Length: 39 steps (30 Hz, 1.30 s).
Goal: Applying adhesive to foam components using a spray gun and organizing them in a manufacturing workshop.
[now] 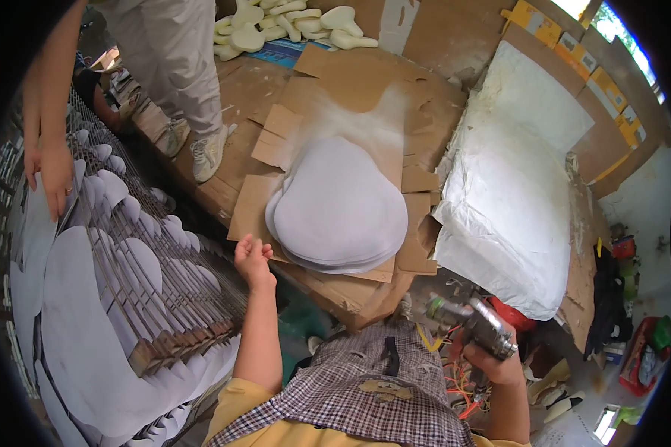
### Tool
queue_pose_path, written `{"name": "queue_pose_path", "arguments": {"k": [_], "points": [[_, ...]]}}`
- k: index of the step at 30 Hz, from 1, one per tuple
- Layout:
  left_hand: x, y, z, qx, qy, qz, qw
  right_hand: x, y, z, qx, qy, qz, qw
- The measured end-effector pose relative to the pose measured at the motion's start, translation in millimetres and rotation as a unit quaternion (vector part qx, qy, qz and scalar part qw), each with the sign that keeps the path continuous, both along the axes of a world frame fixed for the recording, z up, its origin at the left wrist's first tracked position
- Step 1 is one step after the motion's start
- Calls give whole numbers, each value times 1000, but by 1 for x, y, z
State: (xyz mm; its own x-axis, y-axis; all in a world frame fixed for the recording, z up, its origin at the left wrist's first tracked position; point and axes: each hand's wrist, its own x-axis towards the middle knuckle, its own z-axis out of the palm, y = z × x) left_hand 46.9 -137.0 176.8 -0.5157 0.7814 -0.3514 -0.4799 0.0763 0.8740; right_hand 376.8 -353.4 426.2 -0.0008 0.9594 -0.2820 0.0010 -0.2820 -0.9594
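A stack of thin, light grey, rounded seat-shaped sheets (339, 208) lies on flattened cardboard (279, 138) in front of me. My left hand (254, 262) hovers at the near left edge of this stack, fingers loosely bent and slightly apart, with nothing visible in them. In my right hand (492, 361), low on the right, is a metal spray gun (484, 328), pointing left and apart from the stack. My fingers wrap its grip, partly hidden behind the gun body.
At left, a wire rack (179, 313) carries many grey sheets (78, 313); another person's hands (54, 175) reach over it. That person's legs (175, 59) stand beyond. Pale foam pieces (291, 22) are piled at the back. A white-covered block (511, 194) stands right. Orange hoses (466, 387) hang below the gun.
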Motion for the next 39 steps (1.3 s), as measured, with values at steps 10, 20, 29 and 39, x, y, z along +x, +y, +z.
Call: {"name": "queue_pose_path", "arguments": {"k": [10, 20, 29, 39], "points": [[22, 19, -43, -143, 454, -183, 860, 13, 19, 19, 108, -42, -68, 991], [31, 28, -56, -131, 598, -169, 772, 27, 13, 11, 92, -76, -59, 991], [35, 33, -35, -160, 601, -195, 759, 28, -18, 6, 107, -99, 32, 989], [35, 43, -43, -102, 56, -173, 978, 28, -48, -10, 91, -50, -121, 987]]}}
